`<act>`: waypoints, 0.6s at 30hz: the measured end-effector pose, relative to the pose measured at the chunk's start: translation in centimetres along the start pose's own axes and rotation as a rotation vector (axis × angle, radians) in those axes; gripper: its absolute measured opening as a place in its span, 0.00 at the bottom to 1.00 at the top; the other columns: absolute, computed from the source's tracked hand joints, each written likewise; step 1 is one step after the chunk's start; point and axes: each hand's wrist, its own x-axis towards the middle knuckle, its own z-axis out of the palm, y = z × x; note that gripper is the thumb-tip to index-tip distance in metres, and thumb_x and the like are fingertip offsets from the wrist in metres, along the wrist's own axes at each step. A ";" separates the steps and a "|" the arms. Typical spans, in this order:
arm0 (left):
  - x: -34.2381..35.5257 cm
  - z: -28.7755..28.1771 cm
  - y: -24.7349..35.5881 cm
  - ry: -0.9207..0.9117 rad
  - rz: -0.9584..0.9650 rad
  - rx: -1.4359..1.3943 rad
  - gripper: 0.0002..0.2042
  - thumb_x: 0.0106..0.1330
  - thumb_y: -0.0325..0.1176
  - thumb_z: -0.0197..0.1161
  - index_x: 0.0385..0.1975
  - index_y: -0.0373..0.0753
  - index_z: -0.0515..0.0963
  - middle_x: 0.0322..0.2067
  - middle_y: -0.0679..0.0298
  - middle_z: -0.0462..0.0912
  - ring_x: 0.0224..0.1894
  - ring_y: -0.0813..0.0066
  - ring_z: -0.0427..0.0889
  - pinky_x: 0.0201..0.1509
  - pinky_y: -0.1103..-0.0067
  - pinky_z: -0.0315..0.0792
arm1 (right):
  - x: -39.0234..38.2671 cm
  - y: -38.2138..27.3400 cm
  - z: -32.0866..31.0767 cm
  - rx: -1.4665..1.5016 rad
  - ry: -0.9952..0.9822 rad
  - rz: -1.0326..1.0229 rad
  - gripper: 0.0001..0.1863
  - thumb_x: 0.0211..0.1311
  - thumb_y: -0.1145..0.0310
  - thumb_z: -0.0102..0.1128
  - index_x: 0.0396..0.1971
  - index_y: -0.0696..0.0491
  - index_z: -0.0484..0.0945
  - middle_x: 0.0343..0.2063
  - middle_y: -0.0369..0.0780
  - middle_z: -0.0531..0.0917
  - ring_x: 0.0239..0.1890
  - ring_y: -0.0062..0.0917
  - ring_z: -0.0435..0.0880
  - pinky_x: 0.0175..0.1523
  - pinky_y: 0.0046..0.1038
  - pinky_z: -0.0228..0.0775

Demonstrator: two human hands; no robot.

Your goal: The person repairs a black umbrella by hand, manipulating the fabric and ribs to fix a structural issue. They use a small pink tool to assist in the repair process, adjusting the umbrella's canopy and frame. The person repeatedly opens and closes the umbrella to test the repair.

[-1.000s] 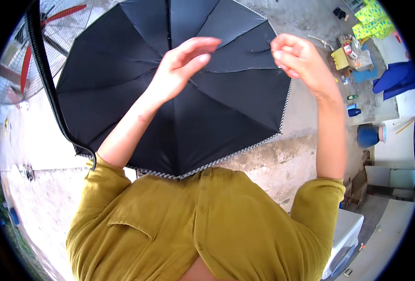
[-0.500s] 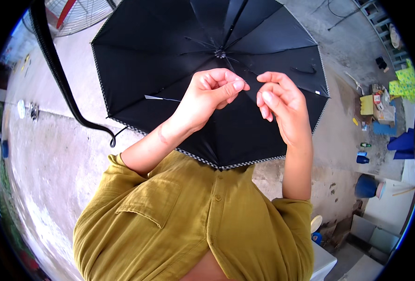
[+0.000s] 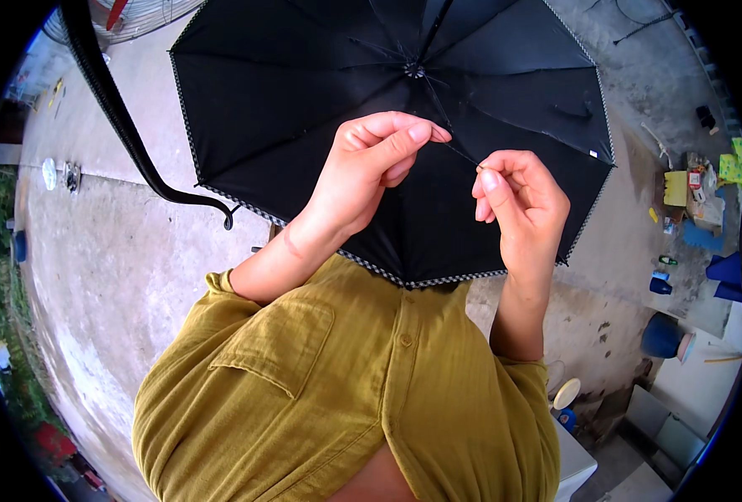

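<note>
An opened black umbrella [image 3: 287,125] with a checked edge spreads in front of me, its inside and ribs facing up. Above it, my left hand [image 3: 379,155] is closed, thumb and forefinger pinching one end of a thin dark strand that looks like thread [image 3: 464,156]. The other end lies in the pinch of my right hand [image 3: 521,197], which is also closed. A short stretch of the strand runs slanting between the two sets of fingertips. What else may be inside either pinch is too small to tell.
A black cord or strap [image 3: 124,125] hangs down at the left, ending by the umbrella's edge. A fan's wire cage [image 3: 149,18] stands at the far left. Along the right are a yellow box [image 3: 676,189], a blue bucket [image 3: 662,336] and a white surface [image 3: 573,462].
My right fingers have come together on the strand and sit a little lower and further right. The umbrella has shifted up and right in view. A pale strip by my left wrist no longer shows.
</note>
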 end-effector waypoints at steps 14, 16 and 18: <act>-0.2 1.1 -1.4 -0.063 0.189 0.308 0.08 0.68 0.29 0.59 0.34 0.33 0.83 0.27 0.66 0.83 0.18 0.86 0.67 0.24 0.88 0.62 | 0.2 0.7 0.1 -0.306 0.004 -0.341 0.04 0.56 0.84 0.59 0.29 0.61 0.75 0.46 0.44 0.77 0.29 0.18 0.76 0.27 0.18 0.65; -0.3 1.4 -1.2 -0.074 0.179 0.293 0.08 0.69 0.29 0.58 0.35 0.32 0.83 0.31 0.63 0.84 0.20 0.84 0.72 0.26 0.87 0.67 | 0.0 0.5 0.0 -0.321 0.002 -0.337 0.03 0.56 0.84 0.59 0.29 0.61 0.75 0.45 0.44 0.77 0.29 0.18 0.77 0.27 0.18 0.65; -0.7 2.0 -0.3 -0.101 0.043 0.199 0.08 0.69 0.28 0.57 0.35 0.32 0.83 0.34 0.61 0.85 0.22 0.83 0.76 0.28 0.86 0.72 | -0.2 0.4 -0.2 -0.331 0.023 -0.341 0.03 0.56 0.84 0.59 0.29 0.61 0.75 0.45 0.44 0.78 0.30 0.19 0.77 0.27 0.18 0.65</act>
